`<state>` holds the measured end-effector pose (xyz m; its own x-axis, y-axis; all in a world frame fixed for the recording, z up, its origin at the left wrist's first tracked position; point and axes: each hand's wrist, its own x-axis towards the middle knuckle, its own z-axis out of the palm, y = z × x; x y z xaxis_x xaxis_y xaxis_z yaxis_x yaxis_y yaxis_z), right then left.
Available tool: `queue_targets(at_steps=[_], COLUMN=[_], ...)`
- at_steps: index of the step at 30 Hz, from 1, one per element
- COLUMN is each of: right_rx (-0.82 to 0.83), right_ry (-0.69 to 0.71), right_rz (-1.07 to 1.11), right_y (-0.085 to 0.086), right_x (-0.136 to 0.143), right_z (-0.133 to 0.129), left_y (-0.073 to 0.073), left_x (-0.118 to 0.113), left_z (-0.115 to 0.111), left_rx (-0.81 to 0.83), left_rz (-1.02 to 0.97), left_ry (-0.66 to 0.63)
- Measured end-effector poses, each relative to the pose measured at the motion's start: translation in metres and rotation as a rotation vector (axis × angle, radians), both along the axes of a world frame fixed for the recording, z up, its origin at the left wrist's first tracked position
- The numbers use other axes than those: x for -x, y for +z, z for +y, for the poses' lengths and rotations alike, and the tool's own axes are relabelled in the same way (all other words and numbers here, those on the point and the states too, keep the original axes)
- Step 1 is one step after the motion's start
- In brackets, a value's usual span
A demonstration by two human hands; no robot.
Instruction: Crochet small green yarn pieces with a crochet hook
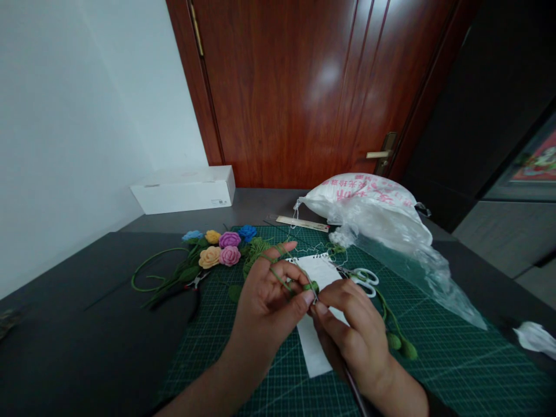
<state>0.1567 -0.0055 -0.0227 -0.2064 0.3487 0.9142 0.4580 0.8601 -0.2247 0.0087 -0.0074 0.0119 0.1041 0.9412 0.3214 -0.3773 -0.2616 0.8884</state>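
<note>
My left hand (271,301) is closed, its thumb and fingers pinching a small green crochet piece (311,286). Green yarn (280,279) runs across its raised fingers. Close against it, my right hand (354,330) grips a crochet hook (354,387) with a dark handle that slants down toward me. The hook's tip meets the green piece between both hands, though the fingers partly cover it. Under the hands lies a white notepad (313,347) on a green cutting mat (443,370). A loose ball of green yarn (257,250) sits just beyond my left hand.
Crocheted flowers (229,240) with green stems lie left, beside pliers (197,282). White-handled scissors (367,281) and green leaf pieces (402,343) are at right. Behind stand a white box (186,190), a ruler-like strip (303,223) and a plastic bag of white filling (373,200).
</note>
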Motion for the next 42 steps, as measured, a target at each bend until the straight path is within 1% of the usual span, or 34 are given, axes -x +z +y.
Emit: queue_targets(at_steps=[2,3,5,7,9,12,16,20,26,30,35,37,39,40,42], right_rx=[-0.023,-0.025,0.009,0.103,0.196,0.273,0.355,0.493,0.776,0.863,0.975,0.975,0.874,0.777,0.554], right_ry=[-0.046,-0.041,0.025,0.119,0.185,0.215,0.270,0.419,0.670,0.756,0.766,0.753,0.691,0.619,0.402], right_rz=[0.033,0.059,0.119,0.184,0.306,0.494,0.581,0.702,0.867,0.939,0.946,0.901,0.842,0.797,0.630], right_y=[0.000,0.000,0.001,0.000,-0.001,-0.001,0.002,0.005,0.008,0.008,0.008,0.007,0.005,0.004,0.003], right_x=[0.006,0.007,0.007,0.005,0.001,-0.001,0.000,0.001,0.002,0.004,0.009,0.011,0.011,0.009,0.005], right_z=[-0.001,-0.002,-0.001,-0.001,-0.002,-0.002,0.000,0.006,0.010,0.010,0.008,0.008,0.008,0.008,0.007], left_y=[0.000,0.000,0.001,0.001,0.002,0.003,0.005,0.007,0.004,0.005,0.006,0.007,0.006,0.006,0.004], left_x=[0.000,0.000,0.001,0.002,0.003,0.006,0.008,0.009,0.010,0.008,0.008,0.008,0.007,0.007,0.004], left_z=[0.001,0.002,0.003,0.004,0.004,0.005,0.006,0.006,0.008,0.008,0.008,0.007,0.006,0.006,0.004], left_rx=[-0.047,-0.054,-0.037,0.000,0.030,0.019,-0.047,-0.036,0.033,0.079,0.140,0.143,0.136,0.136,0.149], left_rz=[0.038,0.053,0.069,0.072,0.075,0.102,0.150,0.120,0.048,-0.017,-0.038,-0.035,-0.037,-0.038,-0.051], left_ry=[0.041,0.048,0.030,-0.007,-0.021,-0.001,0.012,0.008,-0.086,-0.138,-0.179,-0.173,-0.155,-0.144,-0.119])
